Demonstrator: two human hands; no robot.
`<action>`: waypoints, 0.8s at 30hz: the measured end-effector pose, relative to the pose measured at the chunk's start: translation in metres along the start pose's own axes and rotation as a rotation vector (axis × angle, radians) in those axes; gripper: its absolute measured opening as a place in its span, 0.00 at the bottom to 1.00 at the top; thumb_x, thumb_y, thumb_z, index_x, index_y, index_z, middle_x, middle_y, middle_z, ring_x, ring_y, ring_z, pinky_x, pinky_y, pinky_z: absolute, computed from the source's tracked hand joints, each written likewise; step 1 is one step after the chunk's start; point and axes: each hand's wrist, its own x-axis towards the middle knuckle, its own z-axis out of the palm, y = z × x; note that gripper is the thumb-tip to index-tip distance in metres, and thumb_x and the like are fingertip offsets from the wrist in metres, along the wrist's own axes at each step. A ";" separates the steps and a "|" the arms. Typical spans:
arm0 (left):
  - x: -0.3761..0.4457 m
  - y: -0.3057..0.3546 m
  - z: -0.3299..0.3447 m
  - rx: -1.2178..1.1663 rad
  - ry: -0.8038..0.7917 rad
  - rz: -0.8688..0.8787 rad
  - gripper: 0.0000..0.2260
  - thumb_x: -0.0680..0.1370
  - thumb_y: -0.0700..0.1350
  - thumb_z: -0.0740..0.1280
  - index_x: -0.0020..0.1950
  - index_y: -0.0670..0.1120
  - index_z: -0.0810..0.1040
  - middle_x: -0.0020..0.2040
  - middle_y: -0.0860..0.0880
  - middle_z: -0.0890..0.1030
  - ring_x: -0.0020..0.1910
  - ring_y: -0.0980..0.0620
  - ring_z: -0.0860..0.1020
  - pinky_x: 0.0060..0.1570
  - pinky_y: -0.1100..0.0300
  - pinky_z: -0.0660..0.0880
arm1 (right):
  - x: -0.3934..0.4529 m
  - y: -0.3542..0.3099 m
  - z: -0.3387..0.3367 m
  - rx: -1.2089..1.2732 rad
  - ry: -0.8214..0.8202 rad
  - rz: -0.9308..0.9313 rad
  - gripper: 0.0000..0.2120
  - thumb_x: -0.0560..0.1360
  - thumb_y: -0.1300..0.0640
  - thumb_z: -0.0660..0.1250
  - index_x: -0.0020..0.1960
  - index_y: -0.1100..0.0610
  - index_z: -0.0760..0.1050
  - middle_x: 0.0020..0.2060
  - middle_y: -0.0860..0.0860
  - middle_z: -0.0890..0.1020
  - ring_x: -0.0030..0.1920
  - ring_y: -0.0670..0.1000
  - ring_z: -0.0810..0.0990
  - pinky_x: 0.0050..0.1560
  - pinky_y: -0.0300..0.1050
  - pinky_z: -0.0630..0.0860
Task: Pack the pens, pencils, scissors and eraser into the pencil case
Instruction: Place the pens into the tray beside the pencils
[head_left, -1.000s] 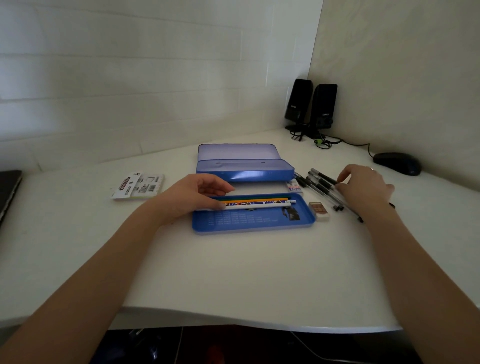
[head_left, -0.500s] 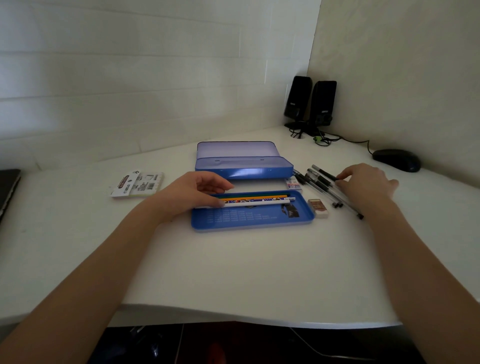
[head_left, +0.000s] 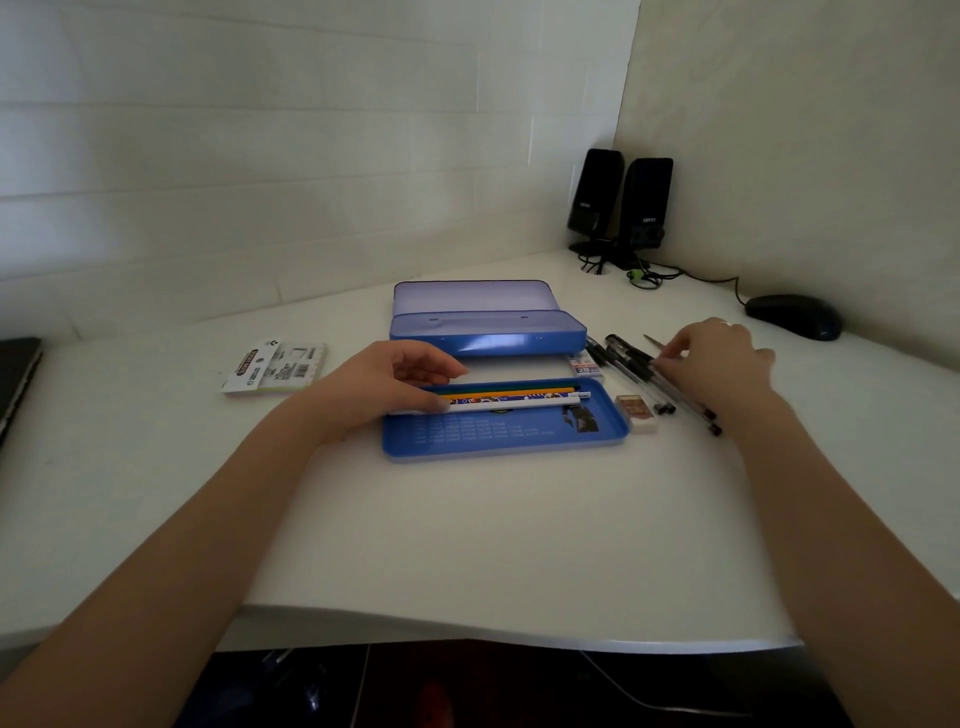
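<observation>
The right hand (head_left: 719, 361) lay over the cluster of slim black-capped clear-barrelled pens (head_left: 636, 366), its fingers curled down onto their barrels as if gathering them; whether it had truly pinched one or only rested on the bunch could not be told, since the fingertips were blurred. The pens ran with their long axes slanting from far-left to near-right, their near ends poking out past the wrist, so they lay crosswise to the case. To the hand's left, well within reach, sat the shallow blue metal tray of the pencil case (head_left: 519, 439), its long axis running left to right across the white surface (head_left: 467, 545). The right hand was plainly the nearer one to the pens, so by my judgement the coming move turned on swinging them round to lie along the tray.

The left hand (head_left: 387, 382) rested at the tray's left end, thumb and fingers loosely curled about the ends of the row of coloured pencils (head_left: 519, 397), which already lay lengthwise along the tray's far side. A small brown-sleeved white eraser (head_left: 636, 413) sat just beside the tray's right end, between tray and pens. A thin metal point (head_left: 652, 340) beyond the pens may have been the scissors. The hinged blue body and lid (head_left: 488, 325) stood open behind the tray.
</observation>
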 end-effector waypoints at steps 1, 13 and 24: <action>0.000 0.000 0.000 -0.002 0.000 0.000 0.16 0.68 0.32 0.73 0.49 0.50 0.81 0.46 0.61 0.84 0.48 0.66 0.80 0.48 0.75 0.73 | 0.000 -0.001 -0.001 -0.034 -0.008 0.002 0.09 0.75 0.49 0.65 0.51 0.51 0.80 0.55 0.55 0.76 0.61 0.58 0.70 0.59 0.56 0.65; -0.001 0.001 0.001 0.000 -0.001 -0.004 0.16 0.68 0.32 0.73 0.49 0.49 0.81 0.49 0.57 0.83 0.48 0.67 0.79 0.47 0.75 0.73 | -0.005 -0.006 -0.008 0.124 0.076 -0.062 0.07 0.72 0.49 0.66 0.46 0.51 0.79 0.41 0.48 0.78 0.48 0.52 0.76 0.57 0.52 0.66; -0.003 0.009 0.006 -0.035 0.120 -0.031 0.08 0.72 0.47 0.72 0.50 0.52 0.83 0.51 0.56 0.84 0.51 0.60 0.81 0.54 0.67 0.74 | -0.041 -0.058 -0.022 0.679 -0.096 -0.546 0.01 0.71 0.55 0.72 0.42 0.50 0.82 0.36 0.43 0.82 0.29 0.42 0.75 0.35 0.38 0.76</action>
